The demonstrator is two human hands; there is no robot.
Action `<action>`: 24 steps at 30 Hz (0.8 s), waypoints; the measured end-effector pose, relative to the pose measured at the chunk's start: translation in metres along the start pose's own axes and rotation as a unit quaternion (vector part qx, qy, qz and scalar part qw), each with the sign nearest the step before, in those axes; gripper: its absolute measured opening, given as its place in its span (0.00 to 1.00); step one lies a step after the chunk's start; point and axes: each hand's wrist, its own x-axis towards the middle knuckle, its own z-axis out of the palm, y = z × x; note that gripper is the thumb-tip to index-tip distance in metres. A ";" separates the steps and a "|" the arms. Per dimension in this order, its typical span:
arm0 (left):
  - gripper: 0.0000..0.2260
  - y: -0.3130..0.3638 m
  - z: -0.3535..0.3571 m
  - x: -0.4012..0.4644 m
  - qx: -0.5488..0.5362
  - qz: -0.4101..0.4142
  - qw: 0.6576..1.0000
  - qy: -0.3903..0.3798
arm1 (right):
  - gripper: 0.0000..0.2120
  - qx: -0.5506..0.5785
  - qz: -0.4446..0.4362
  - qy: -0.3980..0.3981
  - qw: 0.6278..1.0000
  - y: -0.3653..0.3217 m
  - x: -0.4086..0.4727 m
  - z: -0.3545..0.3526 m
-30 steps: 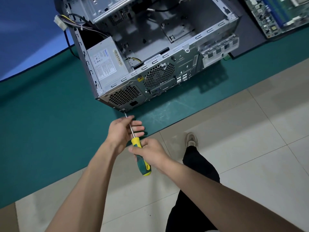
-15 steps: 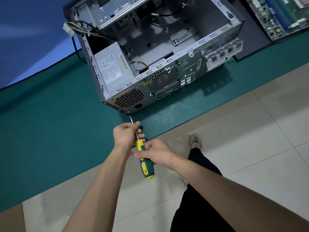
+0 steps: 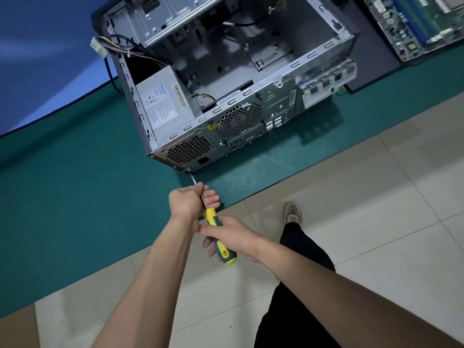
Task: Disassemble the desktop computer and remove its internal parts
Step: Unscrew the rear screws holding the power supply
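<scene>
Repair workshop – green work mat [image 3: 75, 197] on tiled floor [image 3: 376, 222], opened computer case [image 3: 226, 96], loose motherboard [image 3: 414, 23]

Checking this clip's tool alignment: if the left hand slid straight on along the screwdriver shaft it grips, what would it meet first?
The left hand, sliding up the yellow-and-green-handled screwdriver, would likely first meet the lower corner of the grey metal computer case, where the tip sits below the power supply's vent.

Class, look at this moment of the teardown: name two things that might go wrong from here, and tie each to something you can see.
1. The yellow-and-green-handled screwdriver meets the screw at the bottom corner of the grey metal computer case at a slant, so its tip may slip out.
2. The left hand holds the bare shaft close to the tip while the right hand grips the handle; a slip could hurt the left hand's fingers.
</scene>
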 end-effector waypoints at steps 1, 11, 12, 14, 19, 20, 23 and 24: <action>0.11 -0.001 0.002 0.000 -0.015 -0.006 1.000 -0.002 | 0.06 0.035 0.024 -0.021 0.999 0.000 -0.001 0.001; 0.11 -0.005 -0.005 -0.003 -0.012 0.002 1.000 0.026 | 0.10 0.012 -0.008 0.039 0.999 0.001 -0.001 0.007; 0.12 -0.006 -0.001 -0.002 -0.034 -0.009 0.999 0.020 | 0.06 0.045 0.013 0.004 0.999 -0.001 -0.002 0.007; 0.14 -0.006 0.002 -0.003 -0.055 -0.024 0.998 0.010 | 0.05 0.093 0.028 -0.024 0.995 -0.001 -0.003 0.008; 0.10 -0.009 -0.002 -0.004 0.047 0.036 0.996 0.063 | 0.12 0.003 -0.037 0.095 0.995 0.005 -0.003 0.005; 0.10 -0.008 -0.001 -0.005 0.036 0.036 0.997 0.064 | 0.12 -0.008 -0.043 0.098 0.994 0.005 -0.003 0.005; 0.13 -0.004 0.004 -0.004 -0.018 0.001 0.999 0.045 | 0.05 0.057 0.003 0.018 0.998 0.002 -0.006 0.000; 0.14 -0.003 0.004 -0.003 -0.024 -0.011 0.999 0.036 | 0.05 0.093 0.023 -0.007 0.995 0.001 -0.008 -0.002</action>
